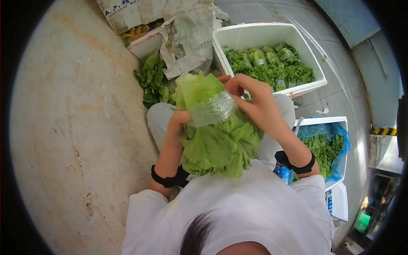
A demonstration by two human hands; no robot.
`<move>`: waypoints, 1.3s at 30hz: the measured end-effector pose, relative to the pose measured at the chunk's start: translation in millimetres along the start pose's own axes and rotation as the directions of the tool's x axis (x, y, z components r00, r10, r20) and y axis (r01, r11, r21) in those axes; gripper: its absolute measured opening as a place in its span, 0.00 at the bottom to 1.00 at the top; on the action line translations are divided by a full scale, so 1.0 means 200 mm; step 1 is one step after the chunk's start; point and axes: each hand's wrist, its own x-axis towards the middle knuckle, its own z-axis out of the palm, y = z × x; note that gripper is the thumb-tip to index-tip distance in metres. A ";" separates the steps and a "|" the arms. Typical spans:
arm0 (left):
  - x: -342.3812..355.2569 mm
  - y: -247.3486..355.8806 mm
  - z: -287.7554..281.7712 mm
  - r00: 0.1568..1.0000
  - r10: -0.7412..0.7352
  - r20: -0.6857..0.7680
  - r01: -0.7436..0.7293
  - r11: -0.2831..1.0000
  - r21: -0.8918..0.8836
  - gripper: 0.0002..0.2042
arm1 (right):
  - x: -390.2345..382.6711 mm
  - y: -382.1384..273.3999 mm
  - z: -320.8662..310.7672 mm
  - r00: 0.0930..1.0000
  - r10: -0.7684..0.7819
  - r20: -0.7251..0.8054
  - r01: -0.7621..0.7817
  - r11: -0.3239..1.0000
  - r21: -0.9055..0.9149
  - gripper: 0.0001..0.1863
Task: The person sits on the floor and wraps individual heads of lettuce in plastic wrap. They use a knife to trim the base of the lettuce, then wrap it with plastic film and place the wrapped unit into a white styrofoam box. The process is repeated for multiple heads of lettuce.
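Lettuce (223, 146) is wearing clear wrap (212, 109) rn; L hand (178, 121) fingers are gripping its side, R hand (254, 95) fingers are curling nr wrap's edge, cant tell if pinching.

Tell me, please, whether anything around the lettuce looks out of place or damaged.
A small white scrap lies loose on the gray floor near the white boxes, looking like stray litter. The lettuce between the left hand and right hand shows no obvious damage.

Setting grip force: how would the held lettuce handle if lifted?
The lettuce is probably floppy at its loose, frilly leaf ends. The clear film across its middle likely keeps it bundled but may be slick, given its shine. Its thin leaves could tear if squeezed hard.
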 end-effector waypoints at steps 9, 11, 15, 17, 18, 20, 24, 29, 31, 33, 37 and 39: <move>0.10 -0.03 -0.12 0.978 -0.154 -0.138 0.172 0.976 0.130 0.26 | 0.01 0.22 -0.05 0.894 0.448 0.011 -0.405 0.796 0.451 0.22; 0.12 -0.05 -0.12 0.941 -0.184 -0.285 0.235 0.959 0.157 0.22 | -0.08 0.25 0.01 0.860 0.489 0.147 -0.502 0.757 0.419 0.29; 0.15 -0.12 -0.13 0.856 -0.275 -0.438 0.374 0.914 0.156 0.25 | -0.19 0.35 0.12 0.670 0.681 0.297 -0.739 0.569 0.362 0.45; 0.16 -0.13 -0.15 0.856 -0.317 -0.409 0.406 0.901 0.152 0.26 | -0.21 0.40 0.10 0.650 0.676 0.347 -0.744 0.474 0.471 0.46; 0.16 -0.14 -0.17 0.841 -0.358 -0.406 0.446 0.883 0.145 0.27 | -0.21 0.42 0.08 0.635 0.676 0.373 -0.745 0.409 0.527 0.47; 0.16 -0.13 -0.20 0.842 -0.406 -0.356 0.512 0.809 0.288 0.28 | -0.23 0.43 0.05 0.646 0.678 0.352 -0.706 0.356 0.612 0.48; 0.18 -0.17 -0.18 0.874 -0.346 -0.342 0.483 0.696 0.531 0.25 | -0.26 0.42 0.03 0.741 0.639 0.208 -0.671 0.693 0.262 0.52; 0.32 -0.16 -0.16 0.811 -0.448 -0.376 0.571 0.745 0.345 0.18 | -0.26 0.45 -0.13 0.757 0.643 0.118 -0.648 0.716 0.260 0.36; 0.39 -0.16 -0.18 0.752 -0.520 -0.406 0.630 0.749 0.208 0.18 | -0.24 0.49 -0.27 0.704 0.708 0.063 -0.692 0.663 0.286 0.28; 0.46 -0.19 -0.17 0.801 -0.469 -0.372 0.572 0.783 0.244 0.19 | -0.20 0.53 -0.38 0.597 0.795 0.106 -0.768 0.528 0.363 0.30; 0.66 -0.34 -0.12 0.887 -0.349 -0.302 0.426 0.871 0.246 0.21 | -0.15 0.59 -0.39 0.600 0.768 0.225 -0.777 0.493 0.392 0.38; 0.80 -0.42 -0.12 0.932 -0.267 -0.245 0.332 0.900 0.283 0.25 | -0.07 0.67 -0.40 0.629 0.769 0.114 -0.770 0.597 0.226 0.43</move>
